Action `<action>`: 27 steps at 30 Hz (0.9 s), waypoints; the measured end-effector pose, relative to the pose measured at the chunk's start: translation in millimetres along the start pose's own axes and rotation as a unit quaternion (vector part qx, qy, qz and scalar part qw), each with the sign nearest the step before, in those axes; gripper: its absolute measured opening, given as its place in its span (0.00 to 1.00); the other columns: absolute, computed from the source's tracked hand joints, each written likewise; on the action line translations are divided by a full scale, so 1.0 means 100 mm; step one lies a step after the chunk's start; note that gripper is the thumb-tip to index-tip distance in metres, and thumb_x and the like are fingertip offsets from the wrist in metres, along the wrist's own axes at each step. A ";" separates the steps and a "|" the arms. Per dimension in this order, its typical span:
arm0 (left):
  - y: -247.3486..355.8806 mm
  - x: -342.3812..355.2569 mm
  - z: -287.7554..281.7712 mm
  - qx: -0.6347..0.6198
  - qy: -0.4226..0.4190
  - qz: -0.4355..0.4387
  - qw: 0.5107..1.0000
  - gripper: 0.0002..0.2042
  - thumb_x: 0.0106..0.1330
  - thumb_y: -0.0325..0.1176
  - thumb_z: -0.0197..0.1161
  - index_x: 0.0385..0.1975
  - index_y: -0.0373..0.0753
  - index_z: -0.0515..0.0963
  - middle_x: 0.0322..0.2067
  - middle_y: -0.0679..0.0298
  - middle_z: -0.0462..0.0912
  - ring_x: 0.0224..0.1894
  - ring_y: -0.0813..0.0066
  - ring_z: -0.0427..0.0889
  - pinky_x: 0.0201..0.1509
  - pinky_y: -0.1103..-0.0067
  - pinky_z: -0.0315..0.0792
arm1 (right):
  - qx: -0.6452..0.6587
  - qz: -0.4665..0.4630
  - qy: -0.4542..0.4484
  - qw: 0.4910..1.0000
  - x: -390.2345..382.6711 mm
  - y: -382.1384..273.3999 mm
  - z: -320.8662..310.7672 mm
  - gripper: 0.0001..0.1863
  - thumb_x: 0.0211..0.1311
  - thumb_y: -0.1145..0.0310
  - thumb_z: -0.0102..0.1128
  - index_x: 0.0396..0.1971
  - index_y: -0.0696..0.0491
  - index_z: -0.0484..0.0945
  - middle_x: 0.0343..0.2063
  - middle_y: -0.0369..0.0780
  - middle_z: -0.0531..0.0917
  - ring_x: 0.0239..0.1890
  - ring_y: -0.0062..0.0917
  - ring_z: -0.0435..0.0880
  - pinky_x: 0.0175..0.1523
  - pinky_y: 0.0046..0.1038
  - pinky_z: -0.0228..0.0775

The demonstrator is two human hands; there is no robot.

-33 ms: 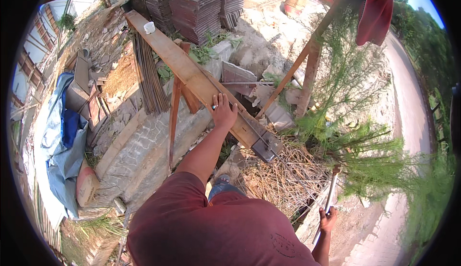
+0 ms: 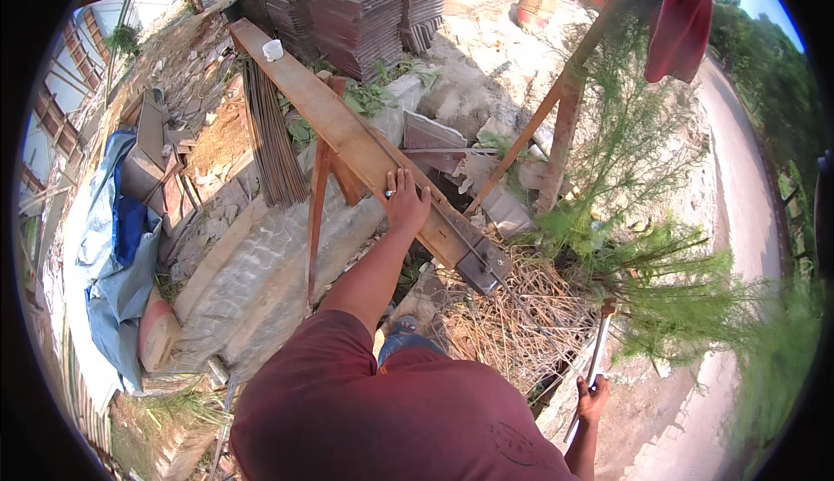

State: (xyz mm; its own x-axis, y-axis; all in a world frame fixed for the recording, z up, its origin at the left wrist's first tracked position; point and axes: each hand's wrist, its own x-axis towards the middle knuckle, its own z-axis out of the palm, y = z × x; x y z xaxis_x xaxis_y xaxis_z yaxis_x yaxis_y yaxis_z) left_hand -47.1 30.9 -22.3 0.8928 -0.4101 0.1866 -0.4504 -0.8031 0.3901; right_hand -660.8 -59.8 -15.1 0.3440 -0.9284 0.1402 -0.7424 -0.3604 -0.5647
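Observation:
My left hand [image 2: 406, 207] lies flat on a long wooden plank [image 2: 347, 138], fingers spread, with a ring on one finger. A thin metal rod [image 2: 452, 218] runs lengthwise along the plank and passes at or under these fingertips; I cannot tell which. Beyond the dark metal plate [image 2: 480, 266] at the plank's near end, the rod sticks out toward the lower right. Low on the right, my right hand [image 2: 592, 400] is closed around a pale metal bar [image 2: 599, 346] with a rusty brown head. A small white cup-like object [image 2: 273, 50] sits near the plank's far end.
Wooden legs [image 2: 318, 220] prop the plank. Cut rod pieces [image 2: 521, 316] litter the ground below its near end. A bundle of long rods [image 2: 271, 138], stacked tiles [image 2: 360, 25] and a blue tarp [image 2: 113, 264] lie around. Green feathery branches [image 2: 669, 281] reach in at right.

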 end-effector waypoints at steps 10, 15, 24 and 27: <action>0.06 0.01 -0.03 0.033 -0.020 0.005 0.999 0.31 0.67 0.51 0.41 0.67 0.41 0.51 0.69 0.63 0.50 0.72 0.65 0.42 0.69 0.49 0.30 | 0.120 -0.054 -0.010 0.991 0.10 0.22 0.09 0.15 0.48 0.65 0.67 0.24 0.58 0.70 0.22 0.43 0.71 0.27 0.33 0.70 0.37 0.33 0.63; 0.02 0.03 0.01 0.034 -0.022 0.001 0.999 0.31 0.67 0.50 0.41 0.67 0.41 0.52 0.69 0.63 0.50 0.72 0.65 0.42 0.69 0.48 0.31 | 0.104 -0.108 0.001 0.989 0.50 -0.50 -0.23 0.09 0.50 0.72 0.62 0.23 0.58 0.70 0.21 0.41 0.71 0.27 0.27 0.69 0.35 0.30 0.63; 0.09 0.02 -0.06 0.045 -0.026 -0.011 0.999 0.31 0.67 0.49 0.42 0.67 0.41 0.52 0.69 0.63 0.51 0.72 0.66 0.42 0.69 0.49 0.33 | -0.042 -0.170 0.014 0.984 1.06 -0.60 -0.08 0.14 0.49 0.68 0.63 0.18 0.55 0.67 0.14 0.41 0.70 0.16 0.29 0.66 0.23 0.31 0.59; 0.09 0.01 -0.08 0.054 -0.035 -0.015 0.998 0.31 0.67 0.49 0.42 0.67 0.41 0.51 0.69 0.64 0.50 0.72 0.67 0.42 0.69 0.49 0.33 | -0.094 -0.158 -0.068 0.981 1.14 -1.21 -0.16 0.12 0.46 0.67 0.63 0.18 0.56 0.68 0.15 0.47 0.73 0.18 0.44 0.71 0.26 0.38 0.63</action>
State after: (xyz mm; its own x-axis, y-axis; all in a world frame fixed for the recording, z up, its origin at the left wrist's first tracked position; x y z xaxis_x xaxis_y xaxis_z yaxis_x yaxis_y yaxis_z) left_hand -50.1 26.8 -11.4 0.9047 -0.4114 0.1105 -0.4252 -0.8561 0.2938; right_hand -541.3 -123.6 82.5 0.6373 -0.7523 0.1671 -0.6754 -0.6497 -0.3488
